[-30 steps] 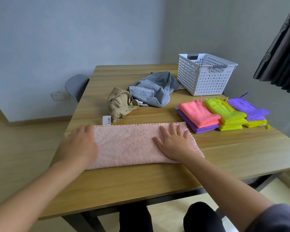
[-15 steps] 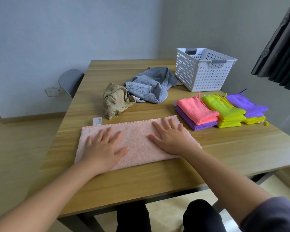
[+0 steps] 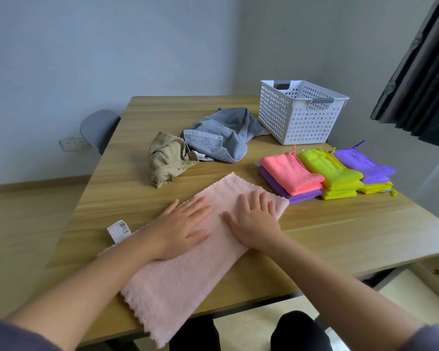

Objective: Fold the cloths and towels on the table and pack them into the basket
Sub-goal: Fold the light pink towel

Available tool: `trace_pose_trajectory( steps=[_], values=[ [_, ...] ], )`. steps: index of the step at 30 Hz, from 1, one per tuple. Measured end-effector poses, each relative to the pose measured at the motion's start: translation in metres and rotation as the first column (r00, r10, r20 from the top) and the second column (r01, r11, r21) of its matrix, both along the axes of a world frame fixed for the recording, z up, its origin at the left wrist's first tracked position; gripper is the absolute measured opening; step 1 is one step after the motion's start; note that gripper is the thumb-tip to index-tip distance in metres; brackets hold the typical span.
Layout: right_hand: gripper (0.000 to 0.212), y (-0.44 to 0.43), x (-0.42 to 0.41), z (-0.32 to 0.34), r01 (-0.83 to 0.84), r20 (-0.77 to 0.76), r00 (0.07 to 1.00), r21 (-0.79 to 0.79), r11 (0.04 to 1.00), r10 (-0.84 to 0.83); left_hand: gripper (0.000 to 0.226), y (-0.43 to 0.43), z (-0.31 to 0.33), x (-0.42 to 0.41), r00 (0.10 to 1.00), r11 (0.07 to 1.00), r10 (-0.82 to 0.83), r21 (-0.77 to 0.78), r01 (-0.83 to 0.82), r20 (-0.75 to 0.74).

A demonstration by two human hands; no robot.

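A pink towel [image 3: 188,282], folded into a long strip, lies diagonally across the near part of the wooden table [image 3: 340,231], its near end reaching the table's front edge. My left hand [image 3: 180,226] and my right hand [image 3: 254,219] press flat on its far half, fingers straight, side by side. A white label [image 3: 119,230] sticks out at the towel's left side. A crumpled beige cloth [image 3: 166,160] and a crumpled grey towel [image 3: 221,135] lie behind. The white perforated basket [image 3: 299,115] stands at the back right; I cannot see its inside.
Folded cloths lie in stacks at the right: a coral one [image 3: 292,172] on purple, a lime-yellow stack [image 3: 330,169], and a purple one [image 3: 363,164] on yellow. A grey chair [image 3: 98,127] stands at the table's far left. Dark curtains [image 3: 421,72] hang at the right.
The pink towel has turned from lying crosswise to lying diagonally, its near end now at the front edge. My left hand slid right along it, close to my right hand.
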State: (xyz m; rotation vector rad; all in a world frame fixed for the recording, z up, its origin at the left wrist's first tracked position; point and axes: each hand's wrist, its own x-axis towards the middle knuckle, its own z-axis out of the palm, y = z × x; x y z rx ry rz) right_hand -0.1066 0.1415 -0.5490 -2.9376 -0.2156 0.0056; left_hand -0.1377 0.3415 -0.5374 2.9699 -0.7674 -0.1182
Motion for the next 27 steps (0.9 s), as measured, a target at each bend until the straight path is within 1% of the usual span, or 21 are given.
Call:
trace_pose_trajectory(
  steps=[1, 2, 4, 5, 6, 8, 9, 11, 12, 13, 14, 16, 18, 21, 23, 25, 27],
  values=[
    [0.069, -0.004, 0.009, 0.001, -0.043, 0.023, 0.999, -0.015, 0.999, 0.043, 0.094, -0.004, -0.003, -0.001, 0.999, 0.999, 0.051, -0.003, -0.051, -0.001],
    [0.068, -0.007, 0.019, 0.003, -0.110, 0.029, 0.993, -0.028, 0.994, 0.111, 0.092, -0.009, -0.006, -0.005, 0.992, 0.992, 0.126, -0.010, -0.125, 0.004],
    [0.066, -0.014, 0.038, 0.008, -0.270, 0.002, 0.963, -0.057, 0.961, 0.271, 0.075, -0.027, -0.008, -0.015, 0.951, 0.951, 0.308, -0.028, -0.307, 0.017],
    [0.066, -0.018, 0.047, 0.010, -0.337, -0.024, 0.941, -0.085, 0.938, 0.337, 0.070, -0.041, -0.009, -0.020, 0.921, 0.920, 0.389, -0.055, -0.388, 0.011],
    [0.067, -0.021, 0.054, 0.013, -0.382, -0.045, 0.924, -0.117, 0.917, 0.379, 0.069, -0.054, -0.008, -0.024, 0.892, 0.887, 0.453, -0.089, -0.452, -0.020],
    [0.070, -0.028, 0.063, 0.018, -0.402, -0.031, 0.915, -0.170, 0.900, 0.403, 0.069, -0.071, -0.002, -0.026, 0.848, 0.838, 0.519, -0.133, -0.529, -0.107],
    [0.068, -0.031, 0.065, 0.022, -0.383, -0.004, 0.922, -0.160, 0.910, 0.387, 0.068, -0.072, 0.002, -0.022, 0.857, 0.845, 0.506, -0.143, -0.516, -0.100],
    [0.065, -0.035, 0.060, 0.026, -0.312, 0.031, 0.948, -0.087, 0.946, 0.316, 0.066, -0.062, 0.007, -0.009, 0.914, 0.908, 0.405, -0.134, -0.398, 0.030],
    [0.067, -0.035, 0.054, 0.026, -0.282, 0.029, 0.958, -0.064, 0.957, 0.285, 0.068, -0.054, 0.007, -0.001, 0.936, 0.938, 0.340, -0.108, -0.330, 0.096],
    [0.073, -0.034, 0.047, 0.024, -0.268, 0.017, 0.963, -0.066, 0.961, 0.270, 0.075, -0.047, 0.005, 0.007, 0.949, 0.957, 0.288, -0.080, -0.280, 0.130],
    [0.076, -0.033, 0.040, 0.019, -0.274, -0.003, 0.961, -0.083, 0.958, 0.275, 0.080, -0.041, 0.003, 0.015, 0.958, 0.966, 0.259, -0.051, -0.254, 0.125],
    [0.070, -0.031, 0.030, 0.009, -0.297, -0.039, 0.955, -0.114, 0.948, 0.295, 0.075, -0.039, -0.003, 0.026, 0.960, 0.961, 0.277, -0.022, -0.276, 0.042],
    [0.068, -0.034, 0.035, 0.008, -0.306, -0.054, 0.952, -0.117, 0.945, 0.301, 0.069, -0.046, -0.007, 0.033, 0.946, 0.946, 0.324, -0.025, -0.324, 0.015],
    [0.071, -0.039, 0.054, 0.015, -0.327, -0.083, 0.944, -0.133, 0.936, 0.318, 0.068, -0.058, -0.006, 0.040, 0.925, 0.925, 0.379, -0.033, -0.378, 0.035],
    [0.073, -0.040, 0.057, 0.017, -0.335, -0.066, 0.942, -0.169, 0.927, 0.328, 0.067, -0.059, -0.003, 0.037, 0.919, 0.921, 0.390, -0.040, -0.388, 0.057],
    [0.073, -0.044, 0.048, 0.019, -0.341, -0.006, 0.939, -0.166, 0.925, 0.345, 0.066, -0.056, 0.000, 0.026, 0.926, 0.933, 0.359, -0.045, -0.356, 0.120],
    [0.075, -0.053, 0.032, 0.021, -0.372, 0.042, 0.925, -0.093, 0.924, 0.377, 0.064, -0.052, 0.004, 0.009, 0.949, 0.964, 0.265, -0.045, -0.261, 0.173]
  ],
)
